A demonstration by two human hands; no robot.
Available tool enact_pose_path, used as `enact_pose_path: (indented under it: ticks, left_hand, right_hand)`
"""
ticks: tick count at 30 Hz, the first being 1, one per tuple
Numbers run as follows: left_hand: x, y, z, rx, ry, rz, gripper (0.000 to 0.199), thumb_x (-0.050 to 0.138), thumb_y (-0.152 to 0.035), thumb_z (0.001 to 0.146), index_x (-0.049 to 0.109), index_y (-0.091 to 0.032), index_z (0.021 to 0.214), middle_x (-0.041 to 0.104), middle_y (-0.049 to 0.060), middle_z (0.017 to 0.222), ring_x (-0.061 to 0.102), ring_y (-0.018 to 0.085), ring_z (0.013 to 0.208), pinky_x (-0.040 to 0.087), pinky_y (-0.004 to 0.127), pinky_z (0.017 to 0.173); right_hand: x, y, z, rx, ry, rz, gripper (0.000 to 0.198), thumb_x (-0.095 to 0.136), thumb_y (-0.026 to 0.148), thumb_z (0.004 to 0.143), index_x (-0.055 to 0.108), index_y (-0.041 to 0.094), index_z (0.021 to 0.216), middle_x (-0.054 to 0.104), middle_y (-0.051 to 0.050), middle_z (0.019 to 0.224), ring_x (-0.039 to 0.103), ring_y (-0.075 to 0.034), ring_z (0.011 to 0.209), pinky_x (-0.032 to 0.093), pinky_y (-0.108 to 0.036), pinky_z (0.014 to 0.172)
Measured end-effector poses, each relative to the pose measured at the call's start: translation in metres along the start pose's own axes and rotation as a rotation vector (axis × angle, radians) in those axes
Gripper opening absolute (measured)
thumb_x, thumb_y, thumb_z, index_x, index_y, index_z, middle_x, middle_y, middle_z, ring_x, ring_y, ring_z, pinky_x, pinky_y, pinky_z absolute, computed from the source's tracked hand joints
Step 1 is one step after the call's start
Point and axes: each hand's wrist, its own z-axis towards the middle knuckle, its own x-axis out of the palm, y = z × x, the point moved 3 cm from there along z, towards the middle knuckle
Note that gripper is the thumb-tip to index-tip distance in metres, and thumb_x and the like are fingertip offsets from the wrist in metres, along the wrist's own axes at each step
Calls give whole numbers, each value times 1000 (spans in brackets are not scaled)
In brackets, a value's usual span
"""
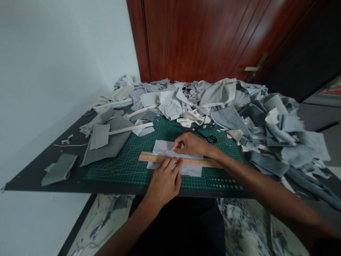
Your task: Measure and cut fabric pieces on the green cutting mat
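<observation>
A wooden ruler lies left to right across a light grey piece of cloth on the green cutting mat. Fingers of my left hand rest spread on the ruler and press it from above. Just beyond the ruler, my right hand is closed in a pinch over the cloth. Between its thumb and finger shows a small pale piece that looks like tailor's chalk, mostly hidden. Behind that hand lie black scissors with blades pointing left. My right forearm covers the ruler's right end.
Heaped grey and cream cloth scraps line the back and right of the dark table. To the left lie dark grey cloth, pale strips and a folded scrap. A wooden door stands behind; scraps litter the floor.
</observation>
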Motion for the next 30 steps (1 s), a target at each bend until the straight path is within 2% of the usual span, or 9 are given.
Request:
enact_pose_path:
  ticks: [5,11,19,26,30]
  left_hand:
    - [0,0,1,-13,10,-12,40,54,-17,96,62,-17,136,66,11,124,58,30,119,55,48,102]
    - [-1,-1,2,-30,49,-25,40,53,-18,97,61,-18,136,65,11,126,57,29,119,54,48,101]
    - [-5,-3,4,-26,90,-18,42,52,-17,97,60,-18,137,65,10,123,56,29,116,54,47,100]
    - [-5,-4,5,-13,76,-9,39,54,-19,98,61,-20,136,65,9,123,56,29,116,53,47,99]
    - [-5,-4,6,-15,65,-1,37,54,-20,99,62,-19,135,65,9,123,56,28,117,53,46,100]
  right_hand:
    - [-6,-18,-34,50,-13,24,11,69,18,87,80,16,85,76,-2,77,58,-11,66,39,-22,63]
    - [-7,-20,-56,93,-30,-4,12,68,22,89,79,17,84,74,-2,79,58,-12,68,40,-24,66]
    - [-8,-12,-59,125,-15,5,16,67,24,91,78,16,83,70,-1,73,53,-11,62,37,-24,64]
    - [-8,-14,-56,100,22,3,14,67,23,90,79,17,85,73,-2,79,58,-13,68,39,-24,65]
    - [-6,-22,-52,71,53,10,13,69,23,88,80,17,84,73,-2,75,59,-12,65,40,-23,64]
